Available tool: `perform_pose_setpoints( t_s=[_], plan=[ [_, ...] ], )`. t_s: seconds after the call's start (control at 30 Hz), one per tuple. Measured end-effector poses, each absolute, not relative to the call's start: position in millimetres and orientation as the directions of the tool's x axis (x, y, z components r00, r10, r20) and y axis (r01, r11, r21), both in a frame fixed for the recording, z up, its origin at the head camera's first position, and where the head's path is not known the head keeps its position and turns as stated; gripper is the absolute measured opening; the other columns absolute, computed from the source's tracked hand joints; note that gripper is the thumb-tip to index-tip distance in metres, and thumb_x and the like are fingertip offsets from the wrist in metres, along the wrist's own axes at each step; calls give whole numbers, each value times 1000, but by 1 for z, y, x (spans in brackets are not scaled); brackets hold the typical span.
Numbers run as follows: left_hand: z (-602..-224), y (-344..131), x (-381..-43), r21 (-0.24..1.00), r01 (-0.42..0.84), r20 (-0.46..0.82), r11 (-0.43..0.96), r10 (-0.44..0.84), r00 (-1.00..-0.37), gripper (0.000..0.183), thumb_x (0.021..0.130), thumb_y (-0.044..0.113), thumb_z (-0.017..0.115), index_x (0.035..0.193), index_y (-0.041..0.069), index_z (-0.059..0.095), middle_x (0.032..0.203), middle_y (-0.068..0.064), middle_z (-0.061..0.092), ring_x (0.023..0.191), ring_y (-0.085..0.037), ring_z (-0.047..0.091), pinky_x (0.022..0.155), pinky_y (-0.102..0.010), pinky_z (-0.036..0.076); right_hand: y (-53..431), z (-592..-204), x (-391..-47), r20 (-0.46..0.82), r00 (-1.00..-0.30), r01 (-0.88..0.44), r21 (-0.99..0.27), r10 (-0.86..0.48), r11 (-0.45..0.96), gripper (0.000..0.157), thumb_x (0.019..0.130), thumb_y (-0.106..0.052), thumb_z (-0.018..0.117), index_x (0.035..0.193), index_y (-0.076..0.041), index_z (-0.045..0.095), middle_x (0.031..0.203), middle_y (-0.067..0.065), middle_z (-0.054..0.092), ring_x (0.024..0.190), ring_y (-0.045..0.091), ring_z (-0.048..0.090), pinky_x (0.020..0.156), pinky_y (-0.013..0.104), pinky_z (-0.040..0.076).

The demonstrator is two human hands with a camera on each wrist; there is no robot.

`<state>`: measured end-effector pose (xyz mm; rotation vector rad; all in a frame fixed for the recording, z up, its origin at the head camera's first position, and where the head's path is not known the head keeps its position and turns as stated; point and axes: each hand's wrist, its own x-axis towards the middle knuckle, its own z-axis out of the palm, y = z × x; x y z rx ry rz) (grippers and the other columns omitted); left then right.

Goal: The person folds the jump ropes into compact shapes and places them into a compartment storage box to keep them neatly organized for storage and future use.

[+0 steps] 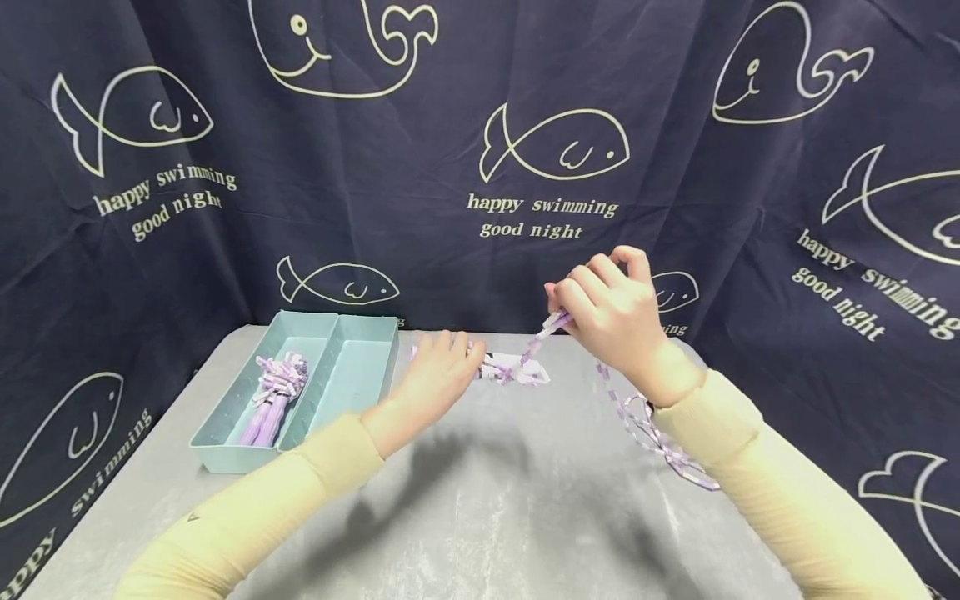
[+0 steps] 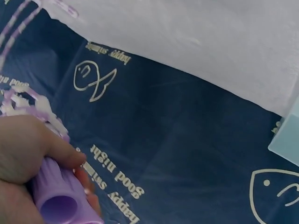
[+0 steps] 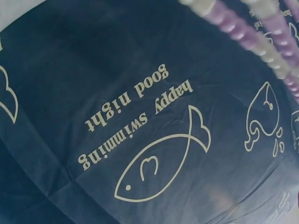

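A jump rope with purple handles [image 2: 58, 186] and purple-and-white beaded cord [image 3: 233, 28] is between the two hands. My left hand [image 1: 442, 367] grips the handles, their hollow ends facing the left wrist camera. Folded beaded loops [image 1: 528, 372] stick out beyond this hand on the right. Raised higher, my right hand [image 1: 611, 308] pinches a stretch of the cord that slants down to those loops. More cord [image 1: 652, 429] hangs below the right wrist in long loops. The right hand's fingers lie outside the right wrist view.
On the left of the grey table [image 1: 480, 517] stands a light teal two-compartment box [image 1: 232, 460]. Its left compartment contains another bundled jump rope [image 1: 281, 379] with purple handles. A dark blue fish-print curtain [image 1: 442, 167] encloses the table at the back and sides.
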<state>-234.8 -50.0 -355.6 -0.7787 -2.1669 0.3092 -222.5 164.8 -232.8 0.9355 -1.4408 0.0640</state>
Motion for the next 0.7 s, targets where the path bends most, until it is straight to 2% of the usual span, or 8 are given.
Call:
perform_pose_setpoints(
  t_s=[0.17, 0.3, 0.37, 0.53, 0.7],
  plan=[
    [-360, -43, -227, -549, 506, 586, 665, 738, -334, 16, 83, 3, 50, 96, 12, 52, 75, -3, 49, 62, -21, 47, 52, -30, 30, 167, -230, -232, 838, 158, -537, 517, -523, 667, 27, 90, -9, 50, 64, -3, 45, 55, 7, 44, 51, 27, 40, 67, 49, 38],
    [-359, -37, -220, -608, 545, 562, 578, 798, -220, 16, 90, 8, 40, 99, 14, 52, 78, -1, 49, 64, -19, 45, 56, -30, 31, 170, -231, -240, 838, 114, -512, 509, -533, 692, 25, 89, -8, 50, 65, -3, 45, 56, 8, 44, 52, 27, 40, 67, 49, 38],
    [-357, -34, -217, -626, 561, 548, 541, 818, -178, 15, 92, 10, 39, 98, 15, 52, 80, 0, 50, 66, -19, 46, 58, -31, 32, 171, -231, -244, 841, 95, -505, 502, -533, 702, 23, 89, -7, 50, 66, -3, 46, 56, 8, 45, 52, 27, 40, 67, 49, 38],
    [-352, -29, -209, -666, 572, 540, 479, 839, -73, 7, 89, 15, 48, 95, 16, 52, 79, 2, 51, 66, -17, 45, 57, -31, 33, 172, -234, -251, 835, 48, -498, 496, -548, 711, 22, 88, -6, 50, 67, -3, 45, 57, 8, 46, 53, 27, 41, 69, 50, 39],
    [-347, -28, -201, -714, 542, 537, 444, 843, 16, 8, 89, 12, 42, 91, 15, 50, 76, 3, 48, 61, -16, 40, 56, -30, 32, 176, -242, -260, 822, 14, -497, 500, -570, 709, 21, 87, -3, 49, 66, -3, 44, 57, 8, 45, 53, 27, 40, 69, 50, 38]
  ],
)
